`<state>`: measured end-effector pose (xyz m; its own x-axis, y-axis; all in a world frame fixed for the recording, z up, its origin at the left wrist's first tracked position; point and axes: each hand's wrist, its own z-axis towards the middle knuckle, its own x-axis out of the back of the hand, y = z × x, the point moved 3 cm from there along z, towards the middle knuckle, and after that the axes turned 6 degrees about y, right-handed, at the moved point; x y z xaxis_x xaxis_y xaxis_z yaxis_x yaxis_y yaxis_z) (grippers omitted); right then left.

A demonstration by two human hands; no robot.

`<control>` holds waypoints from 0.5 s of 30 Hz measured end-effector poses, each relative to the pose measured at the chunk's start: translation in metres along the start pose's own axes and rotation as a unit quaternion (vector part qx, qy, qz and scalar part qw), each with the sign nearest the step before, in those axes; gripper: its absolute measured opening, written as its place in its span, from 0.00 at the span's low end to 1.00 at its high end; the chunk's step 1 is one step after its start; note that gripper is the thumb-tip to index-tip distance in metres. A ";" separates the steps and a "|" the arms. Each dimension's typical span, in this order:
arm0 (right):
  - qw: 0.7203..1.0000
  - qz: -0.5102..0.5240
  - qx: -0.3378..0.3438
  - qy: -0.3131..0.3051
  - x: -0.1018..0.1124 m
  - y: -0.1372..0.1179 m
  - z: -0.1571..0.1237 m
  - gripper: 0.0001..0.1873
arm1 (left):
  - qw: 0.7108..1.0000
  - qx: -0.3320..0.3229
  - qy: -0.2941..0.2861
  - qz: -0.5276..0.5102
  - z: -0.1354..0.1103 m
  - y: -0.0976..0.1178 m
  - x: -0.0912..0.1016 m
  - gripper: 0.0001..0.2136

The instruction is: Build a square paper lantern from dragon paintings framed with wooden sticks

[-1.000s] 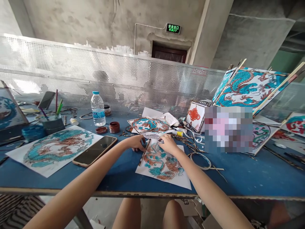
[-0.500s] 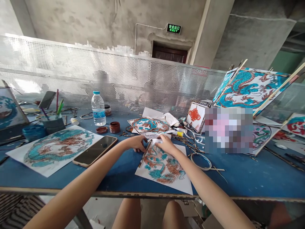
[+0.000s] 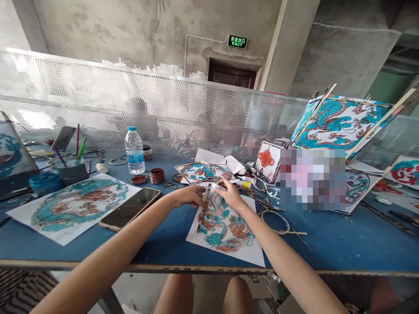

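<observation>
A sheet with a blue and brown painted design (image 3: 222, 231) lies at an angle on the table in front of me. On its left part rests a thin, dark-mottled bamboo strip (image 3: 203, 210), running lengthwise. My left hand (image 3: 190, 195) reaches in from the left, its bent fingers closed at the upper part of this strip. At the sheet's far end, my right hand (image 3: 230, 194) rests on the paper with thumb and forefinger apart. The strip's top end lies between the two hands.
A phone (image 3: 131, 209) and another painted sheet (image 3: 78, 205) lie left. Behind stand a water bottle (image 3: 134, 150) and brown paint jar (image 3: 157, 175). Tape rings (image 3: 276, 221), bamboo strips and framed pictures (image 3: 343, 122) crowd the right; a perforated metal screen (image 3: 183, 113) runs behind.
The bamboo strip has shifted right, from the sheet's left edge inward onto the painting. My left hand has moved slightly right with it; my right hand stays near the far end.
</observation>
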<state>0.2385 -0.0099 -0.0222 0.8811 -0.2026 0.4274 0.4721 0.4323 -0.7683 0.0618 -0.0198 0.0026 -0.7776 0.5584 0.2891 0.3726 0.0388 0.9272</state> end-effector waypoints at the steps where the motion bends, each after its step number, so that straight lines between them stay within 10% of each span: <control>1: 1.000 0.002 0.002 0.004 0.001 0.000 0.000 0.08 | 1.000 0.006 0.002 -0.015 -0.001 0.001 -0.001 0.38; 15: 0.993 -0.085 0.076 0.038 0.010 -0.016 -0.003 0.13 | 0.997 -0.010 0.058 -0.055 0.002 -0.001 -0.005 0.31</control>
<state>0.2397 -0.0219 -0.0067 0.7912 -0.3479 0.5030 0.6098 0.5117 -0.6053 0.0665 -0.0208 -0.0005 -0.8671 0.4515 0.2104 0.2725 0.0764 0.9591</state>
